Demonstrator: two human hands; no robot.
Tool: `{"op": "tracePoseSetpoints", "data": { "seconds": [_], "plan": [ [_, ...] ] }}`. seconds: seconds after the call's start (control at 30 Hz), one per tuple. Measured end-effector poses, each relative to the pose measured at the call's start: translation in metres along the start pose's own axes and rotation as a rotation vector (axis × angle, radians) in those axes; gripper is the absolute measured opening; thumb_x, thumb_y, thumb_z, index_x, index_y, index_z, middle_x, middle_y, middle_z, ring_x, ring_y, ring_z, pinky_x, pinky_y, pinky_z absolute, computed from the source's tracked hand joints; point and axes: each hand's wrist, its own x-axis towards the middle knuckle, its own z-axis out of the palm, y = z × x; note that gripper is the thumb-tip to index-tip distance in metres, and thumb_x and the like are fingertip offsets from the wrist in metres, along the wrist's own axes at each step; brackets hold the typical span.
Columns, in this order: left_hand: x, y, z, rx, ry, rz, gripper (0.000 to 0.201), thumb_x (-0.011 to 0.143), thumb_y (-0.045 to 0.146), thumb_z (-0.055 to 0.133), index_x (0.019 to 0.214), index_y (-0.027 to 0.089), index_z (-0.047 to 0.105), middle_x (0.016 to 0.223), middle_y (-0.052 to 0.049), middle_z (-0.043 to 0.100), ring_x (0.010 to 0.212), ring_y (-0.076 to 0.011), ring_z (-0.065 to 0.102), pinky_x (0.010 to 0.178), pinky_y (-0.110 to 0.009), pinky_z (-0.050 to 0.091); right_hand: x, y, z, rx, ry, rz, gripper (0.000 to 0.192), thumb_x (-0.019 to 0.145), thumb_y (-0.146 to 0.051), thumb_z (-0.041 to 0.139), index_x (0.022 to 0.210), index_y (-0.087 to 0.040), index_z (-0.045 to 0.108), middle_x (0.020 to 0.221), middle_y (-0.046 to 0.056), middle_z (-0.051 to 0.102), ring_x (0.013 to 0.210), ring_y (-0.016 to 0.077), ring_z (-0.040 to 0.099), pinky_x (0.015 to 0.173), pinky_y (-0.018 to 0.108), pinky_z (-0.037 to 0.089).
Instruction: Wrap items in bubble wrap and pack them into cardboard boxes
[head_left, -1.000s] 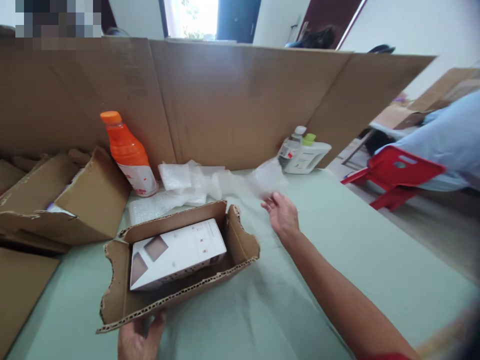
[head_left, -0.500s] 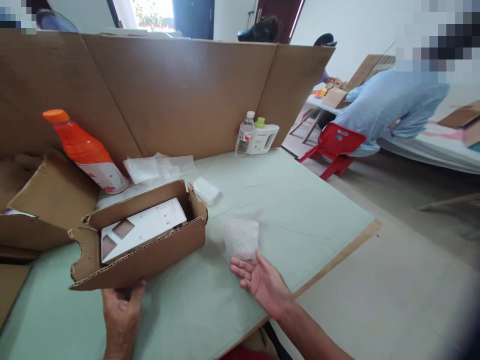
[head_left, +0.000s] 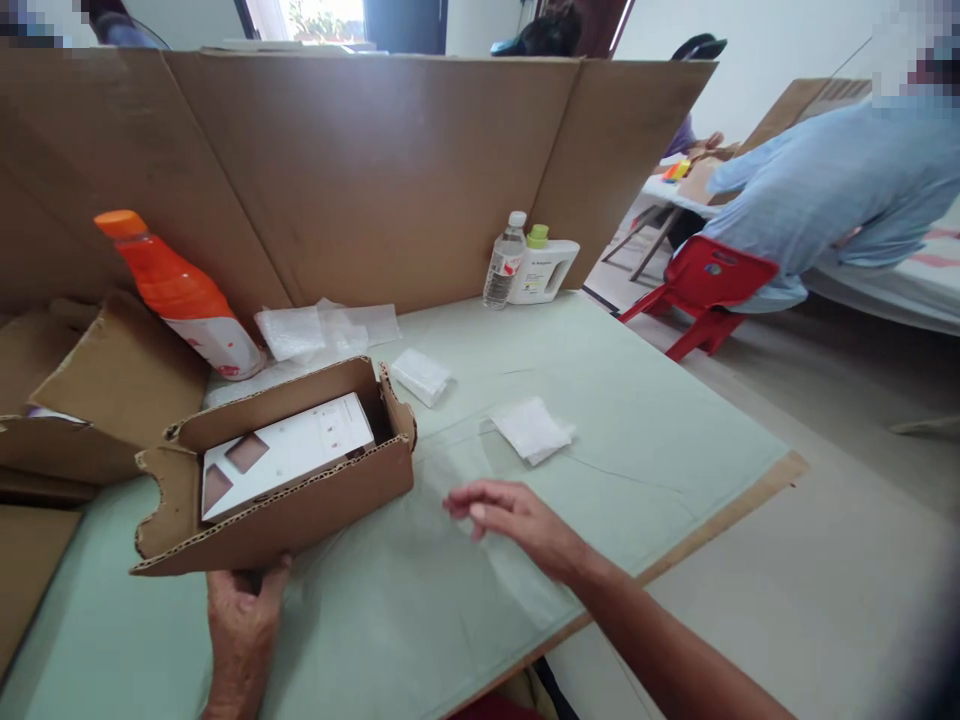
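My left hand (head_left: 247,605) grips an open cardboard box (head_left: 322,520) from below at its near side. Inside that box lies a white printed carton (head_left: 300,450) with brown diamond shapes. My right hand (head_left: 510,515) hovers over the table just right of the box, fingers loosely bent and thumb apart, with nothing visible in it. Beyond its fingers a flat white packet (head_left: 532,430), seemingly wrapped in clear film, rests on the table. A second white wrapped packet (head_left: 421,376) sits behind the box's right end.
An orange-capped bottle (head_left: 187,300) leans at the left beside cardboard pieces (head_left: 120,370). Clear plastic bags (head_left: 330,330) lie near it. Along the cardboard screen (head_left: 390,180) stand a water bottle (head_left: 506,262) and a white jug (head_left: 541,272). A co-worker in blue (head_left: 825,190) sits on a red chair (head_left: 720,275).
The white packet has left my right hand and now lies flat farther right. My right hand has turned over, its fingers curling. My left hand still holds the box. The view has shifted slightly.
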Motion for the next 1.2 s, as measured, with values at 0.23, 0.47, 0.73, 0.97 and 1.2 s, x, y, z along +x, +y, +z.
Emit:
{"op": "tracePoseSetpoints", "data": {
  "seconds": [0.23,0.47,0.73,0.97,1.2],
  "plan": [
    [0.005,-0.015,-0.003,-0.028,-0.041,-0.029,0.075,0.058,0.041,0.082,0.124,0.017,0.054,0.111,-0.011,0.066,0.104,-0.0292,0.064,0.104,-0.049,0.047,0.166,-0.054,-0.030,-0.394,0.187,-0.212,0.051,0.078,-0.036,0.072,0.125,-0.018,0.069,0.134,0.012,0.065,0.129,0.0319,0.056,0.110,0.050,0.044],
    [-0.007,-0.002,0.003,-0.071,0.005,-0.059,0.064,0.066,0.040,0.077,0.122,0.018,0.054,0.110,-0.011,0.065,0.108,-0.0289,0.063,0.106,-0.049,0.046,0.122,-0.013,-0.006,-0.382,0.181,-0.281,0.058,0.087,-0.053,0.066,0.136,-0.023,0.061,0.146,0.012,0.058,0.132,0.0321,0.055,0.110,0.049,0.044],
    [0.016,0.033,-0.002,0.131,0.013,-0.141,0.067,0.055,0.042,0.080,0.112,0.018,0.056,0.093,-0.005,0.063,0.095,-0.0285,0.064,0.098,-0.055,0.051,0.099,0.005,0.062,-0.114,0.095,-0.290,0.063,0.096,-0.071,0.042,0.132,-0.025,0.066,0.134,0.007,0.067,0.127,0.0270,0.058,0.109,0.045,0.045],
    [0.044,0.038,0.002,-0.123,-0.015,-0.101,0.079,0.055,0.031,0.078,0.128,0.019,0.050,0.113,-0.007,0.065,0.117,-0.0271,0.061,0.115,-0.053,0.039,0.076,-0.024,0.029,-0.658,0.014,-0.437,0.047,0.095,-0.047,0.056,0.135,-0.024,0.063,0.147,0.010,0.058,0.137,0.0275,0.052,0.115,0.048,0.040],
    [-0.032,-0.005,-0.025,-0.161,0.001,-0.065,0.095,0.063,0.029,0.081,0.148,0.022,0.039,0.131,-0.014,0.062,0.125,-0.0308,0.060,0.114,-0.059,0.040,0.020,-0.016,-0.085,-1.462,0.451,-0.389,0.051,0.081,-0.016,0.062,0.132,-0.019,0.066,0.150,0.018,0.054,0.140,0.0378,0.048,0.107,0.058,0.044]
  ]
}}
